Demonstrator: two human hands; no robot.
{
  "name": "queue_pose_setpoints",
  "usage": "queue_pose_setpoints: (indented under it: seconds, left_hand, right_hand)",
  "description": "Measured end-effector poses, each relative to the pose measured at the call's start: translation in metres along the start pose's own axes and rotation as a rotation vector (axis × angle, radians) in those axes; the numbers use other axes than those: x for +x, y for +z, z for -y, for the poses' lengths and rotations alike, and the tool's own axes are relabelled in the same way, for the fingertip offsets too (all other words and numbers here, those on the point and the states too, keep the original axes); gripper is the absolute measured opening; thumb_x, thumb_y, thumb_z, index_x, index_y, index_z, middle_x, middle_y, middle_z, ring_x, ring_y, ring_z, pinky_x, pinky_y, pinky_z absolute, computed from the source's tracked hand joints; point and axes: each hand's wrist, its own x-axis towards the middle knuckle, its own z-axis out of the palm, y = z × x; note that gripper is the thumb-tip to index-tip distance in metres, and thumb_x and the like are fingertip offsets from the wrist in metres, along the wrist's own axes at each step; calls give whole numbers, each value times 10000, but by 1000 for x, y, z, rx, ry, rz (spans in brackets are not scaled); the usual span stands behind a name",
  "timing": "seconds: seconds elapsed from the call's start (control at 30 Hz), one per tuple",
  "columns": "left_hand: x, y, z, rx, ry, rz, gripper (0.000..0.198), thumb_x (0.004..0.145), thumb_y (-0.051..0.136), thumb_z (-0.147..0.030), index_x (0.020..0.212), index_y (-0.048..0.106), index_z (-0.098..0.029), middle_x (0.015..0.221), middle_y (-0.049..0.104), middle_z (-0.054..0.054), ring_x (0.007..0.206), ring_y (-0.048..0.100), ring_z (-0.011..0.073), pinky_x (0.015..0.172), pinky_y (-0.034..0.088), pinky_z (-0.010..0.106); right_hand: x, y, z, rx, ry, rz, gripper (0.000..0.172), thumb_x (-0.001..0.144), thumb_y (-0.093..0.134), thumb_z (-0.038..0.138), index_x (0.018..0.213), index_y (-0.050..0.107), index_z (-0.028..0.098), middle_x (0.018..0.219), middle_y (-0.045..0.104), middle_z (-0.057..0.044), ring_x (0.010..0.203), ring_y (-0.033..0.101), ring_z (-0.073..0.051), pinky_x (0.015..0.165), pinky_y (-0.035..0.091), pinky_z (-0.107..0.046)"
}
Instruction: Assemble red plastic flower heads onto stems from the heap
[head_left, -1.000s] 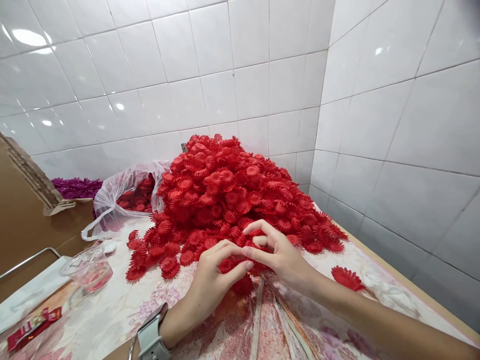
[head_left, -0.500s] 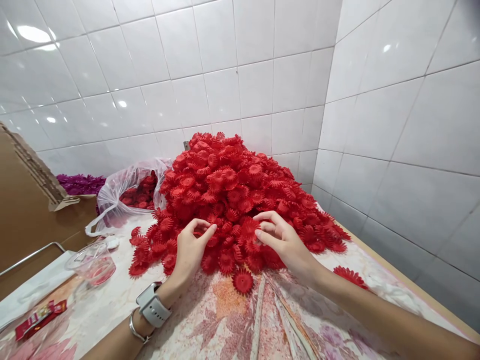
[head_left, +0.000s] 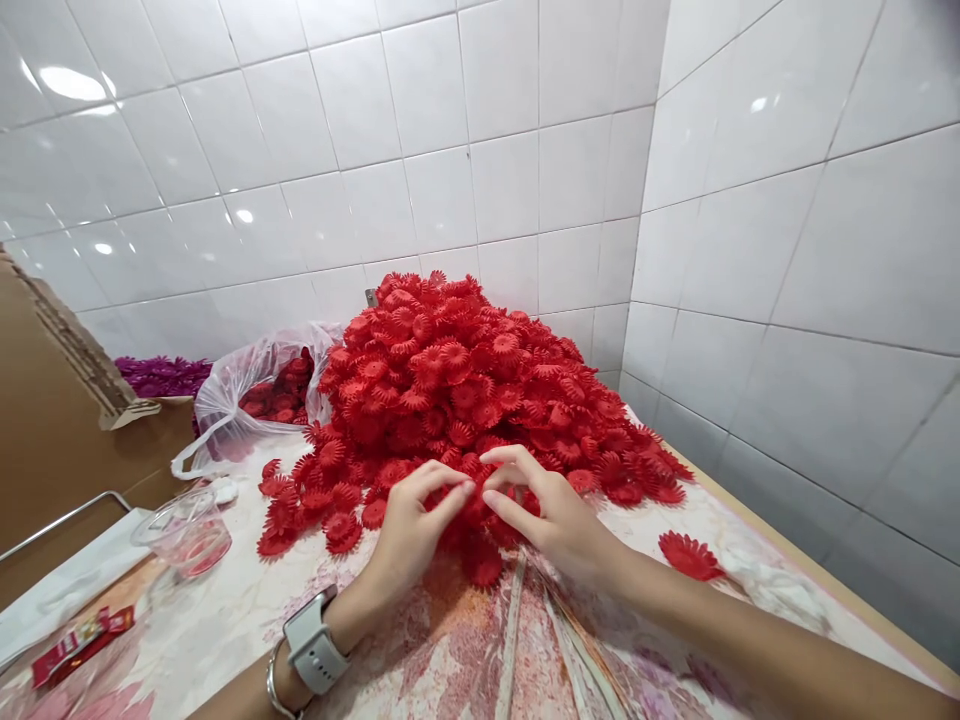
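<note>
Low at the front of a heap of red artificial flower heads (head_left: 457, 370), my two hands almost meet. My left hand (head_left: 420, 515), with a grey-white watch on its wrist, has thumb and forefinger tips pressed together. Close on its right is my right hand (head_left: 551, 505), fingers curled toward the thumb and its tips against red petals. Whatever either hand pinches blends into the red behind it, so I cannot make it out. Below the fingertips a single red flower head (head_left: 482, 566) lies at the heap's front edge.
Pale strips (head_left: 511, 630) run toward me on the floral tablecloth (head_left: 420, 660). Leftward are a plastic bag (head_left: 225, 400) of darker red flowers, a clear cup (head_left: 184, 535), a red wrapper (head_left: 82, 645) and cardboard (head_left: 82, 400). A loose red flower (head_left: 688, 556) lies right. Tiled walls stand behind.
My left hand has moved right and slightly down, and my right hand left and slightly down. The gap between them has narrowed. A red flower beside my right fingertips no longer shows distinctly.
</note>
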Motion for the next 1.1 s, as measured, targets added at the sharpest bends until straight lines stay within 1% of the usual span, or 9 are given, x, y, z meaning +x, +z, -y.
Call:
queue_pose_setpoints:
  seconds: [0.1, 0.23, 0.33, 0.5, 0.67, 0.73, 0.9, 1.0, 1.1]
  left_hand:
    - [9, -8, 17, 62, -43, -254, 153, 802, 577, -306, 851, 648, -180, 875, 650, 53, 826, 591, 216, 776, 459, 348]
    - [18, -17, 31, 141, -23, -424, 314, 723, 543, -133, 1031, 586, -180, 1077, 557, 83, 1055, 497, 256, 962, 363, 431]
    - [15, -14, 24, 152, 36, -364, 306, 716, 516, -101, 991, 611, -197, 1059, 572, 65, 1067, 505, 244, 973, 363, 415]
    - [3, -5, 5, 126, 143, -124, 121, 830, 534, -232, 818, 651, -204, 837, 665, 22, 820, 612, 187, 780, 461, 313]
    - [-1, -4, 3, 133, 189, -44, 148, 847, 532, -243, 777, 655, -198, 809, 673, 30, 792, 605, 186, 754, 453, 308]
    - [-1, -5, 4, 138, 189, -39, 183, 874, 502, -255, 786, 651, -196, 809, 668, 34, 784, 601, 186, 747, 452, 311]
    - [-1, -7, 3, 120, 219, 42, 275, 925, 440, -314, 836, 673, -198, 826, 690, 36, 783, 626, 180, 728, 472, 298]
    - [-3, -5, 2, 144, 324, 84, 144, 870, 576, -298, 846, 675, -196, 801, 702, 18, 735, 644, 161, 687, 488, 266]
    - [-5, -2, 4, 183, 433, -1, 22, 833, 637, -199, 812, 639, -191, 767, 684, 12, 694, 621, 147, 645, 488, 247]
  right_hand:
    - [-1, -1, 0, -90, -47, -50, 179, 875, 466, 249, 1047, 461, 197, 809, 596, -15, 727, 544, -176, 712, 416, -312]
    - [-3, 1, -3, -266, -195, 204, 223, 803, 598, 200, 1016, 544, 162, 829, 621, -48, 787, 554, -204, 760, 426, -337]
    - [-4, 4, -5, -433, -302, 354, 319, 760, 653, 145, 1070, 578, 133, 874, 644, -82, 848, 540, -234, 796, 417, -369]
    - [-3, 2, -2, -433, -240, 340, 263, 831, 550, 81, 1087, 565, 136, 850, 643, -67, 822, 538, -208, 808, 422, -346]
    - [-4, 3, 1, -400, -222, 422, 250, 800, 592, 93, 1036, 560, 168, 828, 604, -47, 841, 528, -216, 843, 393, -372]
    - [-4, 3, 1, -241, -173, 365, 227, 827, 520, 85, 1027, 544, 188, 804, 589, -28, 798, 532, -195, 801, 397, -352]
    - [1, -4, 1, 345, 65, 94, 179, 839, 574, 312, 979, 513, 219, 728, 527, 34, 652, 484, -134, 637, 380, -281]
    - [5, -5, 2, 459, 86, 28, 255, 786, 649, 369, 944, 528, 209, 721, 544, 38, 683, 503, -130, 671, 392, -280]
    - [5, -2, 0, 403, 108, -56, 266, 775, 661, 392, 920, 533, 209, 749, 550, 31, 709, 519, -135, 660, 410, -278]
